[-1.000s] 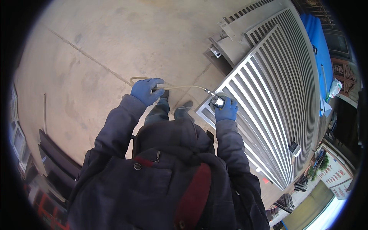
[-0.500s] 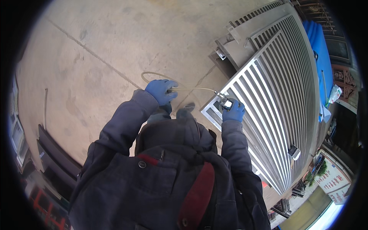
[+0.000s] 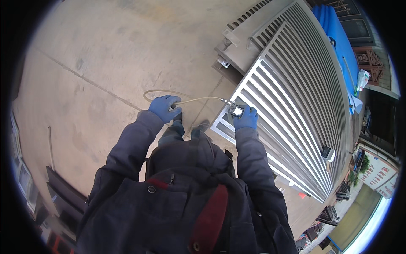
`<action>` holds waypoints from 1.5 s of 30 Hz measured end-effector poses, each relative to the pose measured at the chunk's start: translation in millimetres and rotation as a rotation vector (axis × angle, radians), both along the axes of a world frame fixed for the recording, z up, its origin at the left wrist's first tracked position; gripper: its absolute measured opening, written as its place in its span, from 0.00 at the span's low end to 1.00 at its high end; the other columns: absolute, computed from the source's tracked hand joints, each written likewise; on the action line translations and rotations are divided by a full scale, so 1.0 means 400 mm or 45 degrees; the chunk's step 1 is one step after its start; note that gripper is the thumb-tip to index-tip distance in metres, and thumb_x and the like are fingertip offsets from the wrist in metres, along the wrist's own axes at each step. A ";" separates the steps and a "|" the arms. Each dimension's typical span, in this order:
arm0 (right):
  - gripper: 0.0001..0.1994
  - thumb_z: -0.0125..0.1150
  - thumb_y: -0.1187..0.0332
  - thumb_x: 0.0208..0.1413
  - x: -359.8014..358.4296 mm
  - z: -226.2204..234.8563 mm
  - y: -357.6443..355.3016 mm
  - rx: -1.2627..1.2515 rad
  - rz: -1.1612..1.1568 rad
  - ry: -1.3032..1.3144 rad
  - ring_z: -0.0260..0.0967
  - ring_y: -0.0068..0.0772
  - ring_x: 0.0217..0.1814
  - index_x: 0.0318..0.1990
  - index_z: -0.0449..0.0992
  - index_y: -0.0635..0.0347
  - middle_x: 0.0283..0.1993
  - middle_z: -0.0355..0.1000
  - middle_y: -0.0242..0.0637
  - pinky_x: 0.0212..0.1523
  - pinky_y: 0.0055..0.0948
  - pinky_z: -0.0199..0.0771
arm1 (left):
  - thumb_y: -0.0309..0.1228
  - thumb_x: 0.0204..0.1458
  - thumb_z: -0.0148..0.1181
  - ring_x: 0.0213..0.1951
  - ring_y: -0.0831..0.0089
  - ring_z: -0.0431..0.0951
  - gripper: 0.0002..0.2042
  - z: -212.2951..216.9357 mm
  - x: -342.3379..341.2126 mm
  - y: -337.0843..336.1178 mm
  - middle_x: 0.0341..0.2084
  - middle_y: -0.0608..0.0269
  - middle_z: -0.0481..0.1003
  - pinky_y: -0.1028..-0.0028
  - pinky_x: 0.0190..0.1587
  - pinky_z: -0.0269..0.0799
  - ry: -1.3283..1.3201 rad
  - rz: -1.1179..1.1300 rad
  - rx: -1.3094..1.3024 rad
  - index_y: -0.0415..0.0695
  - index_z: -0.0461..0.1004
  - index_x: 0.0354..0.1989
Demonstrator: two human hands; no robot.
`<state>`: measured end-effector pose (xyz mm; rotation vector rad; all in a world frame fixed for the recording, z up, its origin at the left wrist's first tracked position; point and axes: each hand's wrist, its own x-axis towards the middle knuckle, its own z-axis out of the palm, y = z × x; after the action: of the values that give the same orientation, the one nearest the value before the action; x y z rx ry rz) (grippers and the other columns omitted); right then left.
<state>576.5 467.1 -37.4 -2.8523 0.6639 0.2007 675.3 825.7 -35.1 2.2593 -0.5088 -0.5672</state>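
In a blue glove, my left hand closes its fingers around a thin pale air hose, which loops out over the floor beyond it. The hose runs right to a metal fitting on a small air tool, dark with a bright silvery part. My right hand, gloved in blue too, grips this tool at the near left corner of a slatted metal panel. Whether the tool touches the slats is hard to tell. The panel lies on a stack of similar grey panels.
A dark box-shaped object rests on the slats farther right. Blue sheeting stands behind the stack. Dark boards lie at the left, near a thin rod. My shoes are close to the panel's corner.
The view has shifted, so the panels, both hands and the hose now sit farther left in the picture. Both hands keep their holds on the hose and the tool.
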 end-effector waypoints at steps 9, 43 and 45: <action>0.29 0.74 0.62 0.42 -0.078 0.014 -0.011 0.023 -0.158 0.049 0.66 0.63 0.58 0.54 0.71 0.52 0.57 0.65 0.55 0.57 0.53 0.72 | 0.43 0.50 0.64 0.42 0.61 0.77 0.18 -0.027 0.032 -0.095 0.35 0.65 0.79 0.60 0.55 0.66 -0.344 -0.009 0.015 0.51 0.77 0.48; 0.44 0.71 0.45 0.46 -0.067 0.041 -0.041 0.592 -0.297 0.109 0.72 0.65 0.57 0.64 0.58 0.60 0.62 0.61 0.62 0.53 0.51 0.77 | 0.47 0.55 0.67 0.37 0.73 0.81 0.24 -0.184 -0.109 -0.758 0.40 0.54 0.81 0.69 0.37 0.78 0.693 0.425 -0.081 0.36 0.75 0.46; 0.48 0.71 0.46 0.46 -0.117 0.027 -0.036 0.733 -0.204 -0.021 0.70 0.67 0.59 0.69 0.52 0.61 0.65 0.58 0.66 0.55 0.51 0.75 | 0.44 0.54 0.70 0.35 0.73 0.81 0.23 -0.188 -0.106 -0.760 0.37 0.55 0.81 0.70 0.36 0.78 0.697 0.523 -0.031 0.35 0.76 0.44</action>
<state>529.5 452.9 -26.6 -2.2408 0.6923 0.2877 632.9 521.8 -110.2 1.9858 0.2150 -0.9068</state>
